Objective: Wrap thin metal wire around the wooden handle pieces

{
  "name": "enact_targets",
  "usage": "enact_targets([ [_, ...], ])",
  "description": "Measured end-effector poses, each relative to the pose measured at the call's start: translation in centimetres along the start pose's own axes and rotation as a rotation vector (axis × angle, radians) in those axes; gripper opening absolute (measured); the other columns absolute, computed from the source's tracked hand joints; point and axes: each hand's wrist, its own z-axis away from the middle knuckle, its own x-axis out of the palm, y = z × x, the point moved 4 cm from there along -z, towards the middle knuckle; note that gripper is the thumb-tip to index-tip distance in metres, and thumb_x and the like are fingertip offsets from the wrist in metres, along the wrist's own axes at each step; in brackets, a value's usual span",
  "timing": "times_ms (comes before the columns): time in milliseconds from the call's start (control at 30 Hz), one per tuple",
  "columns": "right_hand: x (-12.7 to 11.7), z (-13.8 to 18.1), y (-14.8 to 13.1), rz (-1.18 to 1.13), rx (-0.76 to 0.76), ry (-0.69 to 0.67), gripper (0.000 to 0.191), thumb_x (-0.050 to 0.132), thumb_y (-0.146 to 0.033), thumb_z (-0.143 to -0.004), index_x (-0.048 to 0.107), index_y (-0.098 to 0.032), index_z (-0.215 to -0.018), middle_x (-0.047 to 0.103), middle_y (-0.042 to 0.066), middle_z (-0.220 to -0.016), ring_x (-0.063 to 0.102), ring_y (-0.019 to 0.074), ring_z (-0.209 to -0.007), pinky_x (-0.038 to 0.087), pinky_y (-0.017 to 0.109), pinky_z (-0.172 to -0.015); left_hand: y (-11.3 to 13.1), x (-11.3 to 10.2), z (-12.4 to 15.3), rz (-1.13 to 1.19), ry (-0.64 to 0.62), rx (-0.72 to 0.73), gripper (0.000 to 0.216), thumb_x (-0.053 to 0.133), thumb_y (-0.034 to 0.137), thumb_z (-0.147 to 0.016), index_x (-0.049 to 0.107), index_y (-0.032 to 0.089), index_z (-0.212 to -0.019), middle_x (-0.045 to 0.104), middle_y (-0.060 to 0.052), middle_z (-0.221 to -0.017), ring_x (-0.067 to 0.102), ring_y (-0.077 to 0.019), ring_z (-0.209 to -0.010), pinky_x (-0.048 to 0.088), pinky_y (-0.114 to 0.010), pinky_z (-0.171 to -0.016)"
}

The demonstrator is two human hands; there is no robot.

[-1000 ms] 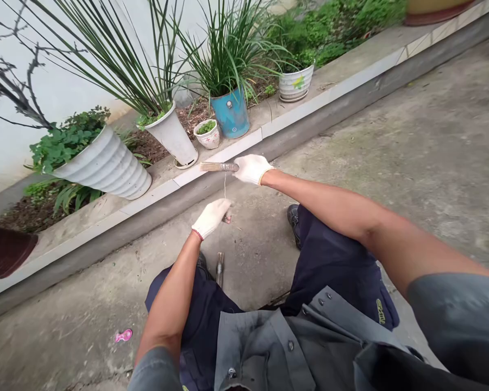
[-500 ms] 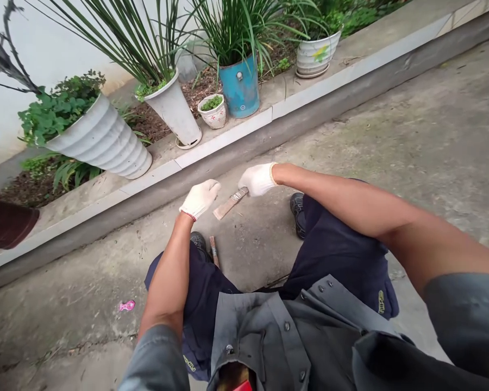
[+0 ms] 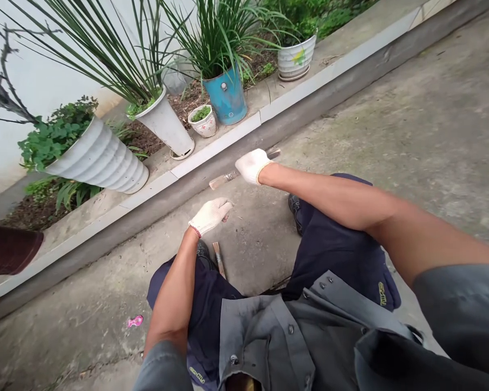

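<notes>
My right hand [image 3: 252, 166], in a white knit glove, is closed around the middle of a worn paintbrush [image 3: 219, 181]. Its tan flat end and silvery wire-like band point left, and the dark handle end sticks out beyond the glove on the right. Below and left of the brush tip is my left hand [image 3: 212, 215], also gloved. Its fingers are curled and pressed together, apart from the brush; whatever they hold, if anything, is hidden. A second narrow brush [image 3: 219, 259] with a tan end and a band lies on the concrete beside my left shoe.
A low tiled kerb [image 3: 212, 155] runs diagonally ahead. Along it stand a ribbed white pot [image 3: 106, 157], a tall white pot [image 3: 169, 125], a small patterned pot [image 3: 204, 122], a blue bucket [image 3: 227, 98] and another white pot [image 3: 295, 58]. A pink object [image 3: 135, 321] lies on the ground.
The brush has swung from pointing down-left to nearly level, and my right hand has moved slightly up and away. My left hand has shifted right and lower.
</notes>
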Motion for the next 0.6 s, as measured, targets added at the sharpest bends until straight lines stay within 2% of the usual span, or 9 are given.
enact_targets([
  [100, 1.4, 0.5, -1.1, 0.07, -0.081, -0.049, 0.03, 0.057, -0.011, -0.079, 0.076, -0.011, -0.102, 0.073, 0.021, -0.097, 0.066, 0.035, -0.102, 0.044, 0.048, -0.087, -0.1, -0.6, 0.0, -0.067, 0.035, -0.003, 0.037, 0.04, 0.041, -0.094, 0.064, 0.021, -0.076, 0.062, 0.002, -0.063, 0.057, -0.0152, -0.063, 0.04, -0.026, -0.066],
  [200, 2.2, 1.5, -2.2, 0.099, -0.225, -0.186, 0.027, 0.062, -0.014, -0.075, 0.077, -0.011, -0.098, 0.073, 0.02, -0.097, 0.066, 0.0337, -0.1, 0.043, 0.046, -0.088, -0.4, -1.6, -0.2, -0.118, 0.119, -0.003, 0.035, 0.04, 0.038, -0.094, 0.065, 0.021, -0.077, 0.062, 0.002, -0.065, 0.056, -0.0155, -0.066, 0.04, -0.026, -0.067],
  [300, 1.8, 2.7, -2.5, 0.038, -0.391, -0.313, 0.027, 0.065, -0.016, -0.07, 0.076, -0.015, -0.095, 0.073, 0.014, -0.093, 0.066, 0.0274, -0.091, 0.043, 0.037, -0.08, -0.6, -2.2, -0.2, -0.111, 0.169, 0.002, 0.032, 0.042, 0.037, -0.094, 0.067, 0.021, -0.082, 0.064, 0.001, -0.068, 0.057, -0.0158, -0.069, 0.041, -0.026, -0.071],
  [367, 0.8, 3.4, -2.3, -0.034, -0.485, -0.34, 0.024, 0.065, -0.02, -0.072, 0.075, -0.018, -0.094, 0.073, 0.009, -0.088, 0.064, 0.022, -0.082, 0.041, 0.032, -0.073, -0.5, -2.1, -0.2, -0.077, 0.172, 0.045, 0.03, 0.045, 0.038, -0.093, 0.068, 0.02, -0.086, 0.066, 0.0, -0.071, 0.059, -0.0161, -0.071, 0.043, -0.026, -0.073],
  [467, -1.3, 3.7, -1.8, -0.169, -0.502, -0.227, 0.025, 0.061, -0.033, -0.079, 0.073, -0.019, -0.096, 0.073, 0.006, -0.086, 0.061, 0.0178, -0.075, 0.038, 0.028, -0.067, 0.1, -1.8, 0.0, 0.057, 0.154, 0.115, 0.031, 0.047, 0.041, -0.093, 0.069, 0.019, -0.092, 0.068, -0.002, -0.077, 0.062, -0.0163, -0.074, 0.045, -0.026, -0.076],
  [600, -3.2, 3.0, -0.5, -0.306, -0.296, -0.026, 0.043, 0.055, -0.053, -0.085, 0.071, -0.017, -0.101, 0.073, 0.008, -0.089, 0.063, 0.0186, -0.075, 0.038, 0.026, -0.065, 0.4, -1.2, 0.0, 0.134, 0.113, 0.038, 0.036, 0.042, 0.042, -0.095, 0.069, 0.018, -0.096, 0.07, -0.002, -0.075, 0.064, -0.0167, -0.074, 0.047, -0.027, -0.079],
])
